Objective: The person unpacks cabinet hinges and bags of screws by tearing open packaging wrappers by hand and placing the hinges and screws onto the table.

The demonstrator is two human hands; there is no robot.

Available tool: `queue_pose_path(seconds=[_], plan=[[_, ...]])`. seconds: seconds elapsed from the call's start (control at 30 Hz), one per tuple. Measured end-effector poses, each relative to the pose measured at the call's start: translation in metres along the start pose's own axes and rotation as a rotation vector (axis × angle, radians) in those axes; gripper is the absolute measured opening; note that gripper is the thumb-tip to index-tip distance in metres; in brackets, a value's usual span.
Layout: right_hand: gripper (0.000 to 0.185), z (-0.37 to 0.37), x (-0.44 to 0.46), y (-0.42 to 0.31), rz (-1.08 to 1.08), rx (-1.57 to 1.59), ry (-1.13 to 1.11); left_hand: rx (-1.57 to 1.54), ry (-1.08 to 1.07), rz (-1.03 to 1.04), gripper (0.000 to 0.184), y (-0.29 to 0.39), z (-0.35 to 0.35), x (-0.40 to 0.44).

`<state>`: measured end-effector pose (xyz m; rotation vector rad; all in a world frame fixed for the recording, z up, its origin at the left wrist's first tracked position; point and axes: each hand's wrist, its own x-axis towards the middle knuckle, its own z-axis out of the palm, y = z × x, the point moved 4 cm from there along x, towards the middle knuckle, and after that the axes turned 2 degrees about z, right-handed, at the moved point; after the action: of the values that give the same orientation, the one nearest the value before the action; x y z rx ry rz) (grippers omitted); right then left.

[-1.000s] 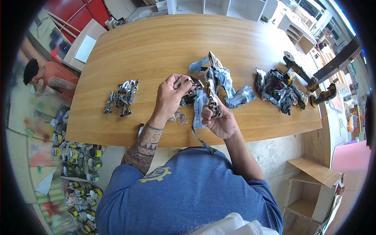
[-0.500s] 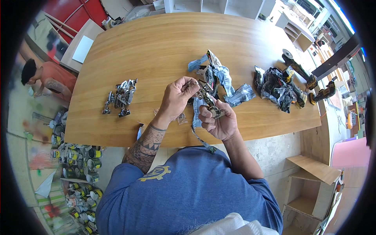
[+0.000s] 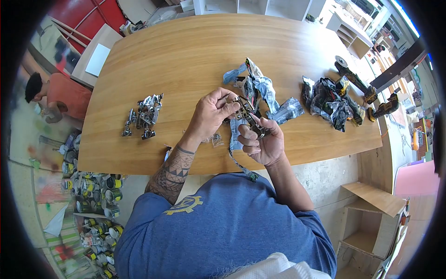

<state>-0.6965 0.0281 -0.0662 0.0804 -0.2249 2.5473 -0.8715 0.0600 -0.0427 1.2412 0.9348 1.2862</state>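
- Pinched the upper end of the metal hardware point(image 3: 247, 116) between the thumb and fingertips of the left hand point(image 3: 211, 114).
- Curled the fingers of the right hand point(image 3: 268, 145) around its lower end, with the thumb pressed along it.
- Held the hardware between both hands, above the near side of the wooden table point(image 3: 172, 56); could not tell whether one piece or two.
- Had crumpled blue-grey wrapping point(image 3: 265, 88) just beyond the hands, on the tabletop.
- Had a small clear packet point(image 3: 217, 140) lying near the left wrist.
- Saw a cluster of shiny fittings point(image 3: 147, 111) resting well apart, to the left.
- Saw dark crumpled wrapping point(image 3: 327, 104) toward the right end, near power tools point(image 3: 385, 108).
- Saw a co-worker point(image 3: 67, 95) past the left end, and many cans point(image 3: 100, 186) below it.
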Motion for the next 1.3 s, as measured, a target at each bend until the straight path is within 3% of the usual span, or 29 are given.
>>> queue_pose_path(seconds=[0.57,0.83,0.93,1.03,1.07,1.13,1.2,1.27,1.3], plan=[[0.049,-0.006,0.001,0.001,-0.01,0.098,-0.016,0.151,0.026,0.017,0.04,0.022,0.006,-0.001],[0.05,-0.012,0.004,0.0,-0.009,0.068,-0.005,-0.041,-0.007,-0.028,0.027,0.018,-0.003,-0.003],[0.051,-0.01,0.004,-0.003,-0.091,-0.06,0.02,-0.061,0.004,-0.03,0.024,0.014,-0.013,-0.005],[0.054,-0.011,0.003,-0.009,-0.343,-0.452,0.295,0.027,0.025,-0.071,0.023,0.016,-0.015,-0.009],[0.054,-0.011,0.004,-0.009,-0.342,-0.451,0.294,0.097,0.053,-0.108,0.023,0.016,-0.015,-0.01],[0.055,-0.011,0.005,-0.012,-0.355,-0.832,0.433,0.073,0.048,-0.134,0.022,0.012,-0.015,-0.009],[0.053,-0.012,0.006,-0.009,-0.349,-0.871,0.417,0.047,0.043,-0.159,0.021,0.005,-0.015,-0.008],[0.049,-0.009,0.008,-0.003,-0.333,-1.14,0.458,-0.113,0.036,-0.164,0.019,-0.001,-0.013,-0.008],[0.043,-0.01,0.009,-0.002,-0.354,-1.079,0.453,-0.114,0.036,-0.165,0.019,-0.001,-0.009,-0.008]])
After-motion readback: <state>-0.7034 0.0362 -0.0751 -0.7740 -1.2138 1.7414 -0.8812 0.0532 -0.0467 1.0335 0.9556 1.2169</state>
